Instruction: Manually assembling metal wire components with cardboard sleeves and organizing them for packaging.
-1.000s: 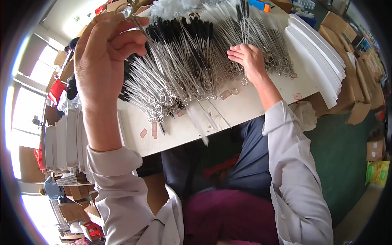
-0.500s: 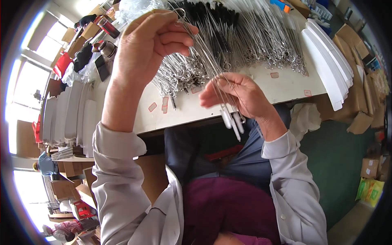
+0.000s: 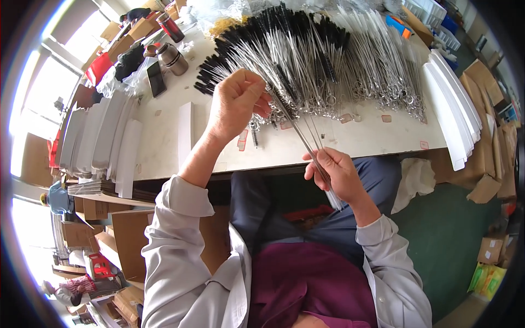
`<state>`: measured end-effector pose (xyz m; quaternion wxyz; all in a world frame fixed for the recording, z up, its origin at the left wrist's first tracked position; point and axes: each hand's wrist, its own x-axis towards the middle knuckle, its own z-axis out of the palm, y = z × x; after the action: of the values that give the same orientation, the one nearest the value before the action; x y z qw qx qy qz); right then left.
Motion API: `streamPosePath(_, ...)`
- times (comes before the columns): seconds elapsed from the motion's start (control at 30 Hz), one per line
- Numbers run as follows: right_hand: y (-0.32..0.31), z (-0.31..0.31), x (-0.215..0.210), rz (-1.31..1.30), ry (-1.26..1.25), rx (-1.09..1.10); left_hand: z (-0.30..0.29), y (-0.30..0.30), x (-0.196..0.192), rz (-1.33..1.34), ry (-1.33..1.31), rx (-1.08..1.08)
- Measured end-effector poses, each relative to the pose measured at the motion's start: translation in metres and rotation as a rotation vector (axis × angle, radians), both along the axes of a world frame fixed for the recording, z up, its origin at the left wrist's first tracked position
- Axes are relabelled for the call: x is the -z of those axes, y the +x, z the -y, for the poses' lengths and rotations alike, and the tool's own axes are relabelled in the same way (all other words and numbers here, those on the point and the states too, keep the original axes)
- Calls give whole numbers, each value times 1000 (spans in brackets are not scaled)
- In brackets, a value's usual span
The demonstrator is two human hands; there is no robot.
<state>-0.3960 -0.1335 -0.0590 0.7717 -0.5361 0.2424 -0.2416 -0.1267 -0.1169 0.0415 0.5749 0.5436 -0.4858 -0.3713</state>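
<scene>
We have one bundle of wire brushes (image 3: 304,139) gathered, slanting from over the worktop (image 3: 156,126) down past its front edge. Left hand (image 3: 238,104) closed on the upper end; right hand (image 3: 336,169) wrapped round the lower part, tips poking out below. A couple of wires splay off the bundle. Progress, our judgement: this bundle is mid-handling; plenty left, since the black-bristled pile (image 3: 295,60) and the pale-tipped pile (image 3: 377,60) lie loose behind. Can't tell how many are finished. Edges: right hand sits beyond the front edge, above the lap, with free air around it. Bare strip in front of the piles; white strips (image 3: 454,109) bound the right, a white stack (image 3: 95,136) the left.
</scene>
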Motion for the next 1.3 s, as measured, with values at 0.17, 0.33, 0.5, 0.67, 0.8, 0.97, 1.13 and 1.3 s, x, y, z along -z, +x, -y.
streamPosePath(0.17, 5, -17, 9, -34, -59, 9, -11, 16, 28, 495, -119, -83)
streamPosePath(0.33, 12, -26, 19, -141, -180, 46, -36, 17, 28, 1050, -370, -140)
streamPosePath(0.5, 21, -33, 28, -194, -317, 84, -74, 4, 33, 1262, -356, -60)
streamPosePath(0.67, 27, -40, 33, -233, -490, 104, -103, 4, 53, 1216, -381, -7)
streamPosePath(0.8, 25, -41, 32, -234, -455, 81, -134, 56, 48, 1161, 231, -558)
streamPosePath(0.97, 29, -44, 35, -231, -400, -15, -154, 106, 73, 1259, 846, -587)
streamPosePath(1.13, 34, -49, 32, -224, -362, -16, -155, 118, 77, 1111, 894, -571)
streamPosePath(1.3, 32, -47, 22, -285, -392, -125, -161, 133, 78, 270, 660, -609)
